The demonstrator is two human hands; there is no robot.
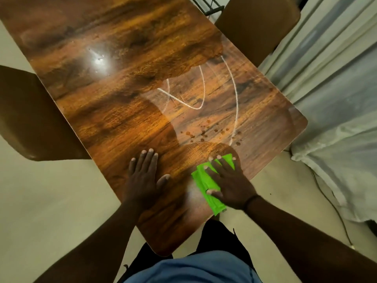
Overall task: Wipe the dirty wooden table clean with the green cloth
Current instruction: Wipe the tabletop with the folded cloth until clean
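On the wooden table, right hand pressed the green cloth, fingers spread flat; left hand lay flat, fingers straight; brown spots, possibly dried spill, beyond.

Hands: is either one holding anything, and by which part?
Neither grips anything. The right hand presses flat on the middle of the green cloth; the left hand rests flat on the table.
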